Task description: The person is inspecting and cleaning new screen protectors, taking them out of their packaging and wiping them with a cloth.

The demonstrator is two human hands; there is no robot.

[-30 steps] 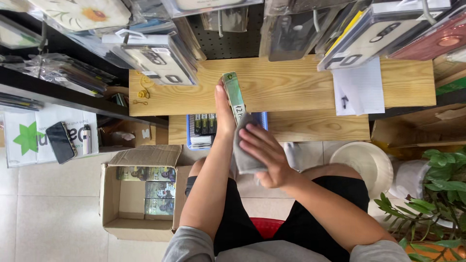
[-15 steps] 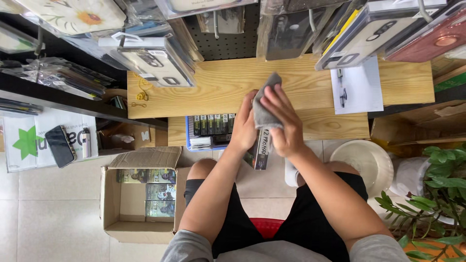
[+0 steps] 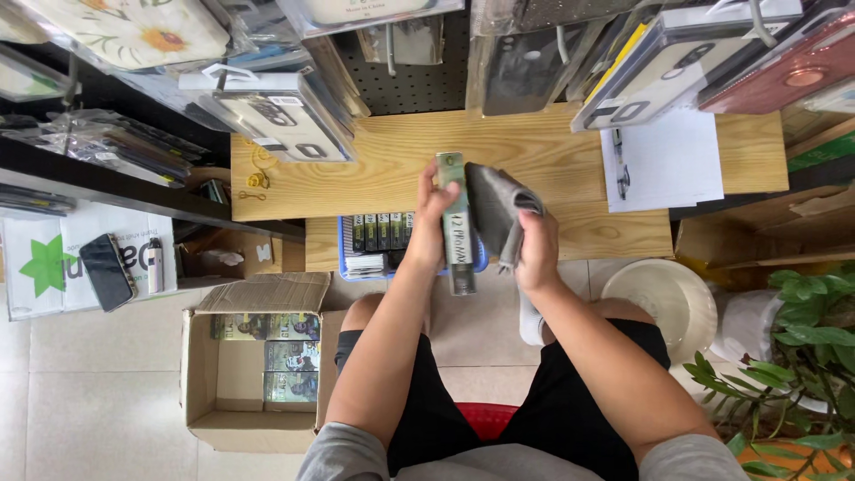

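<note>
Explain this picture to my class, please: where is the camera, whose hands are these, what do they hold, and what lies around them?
The camera sits on a seated person's head and looks straight down, so the arms and knees are that person's own. No machine is involved. The left hand holds a slim boxed product on edge, in a firm grip. The right hand holds a grey cloth beside it. Below lies a wooden desk with a sheet of paper and a pen. A blue basket holds similar boxes, and a cardboard carton stands on the floor.
</note>
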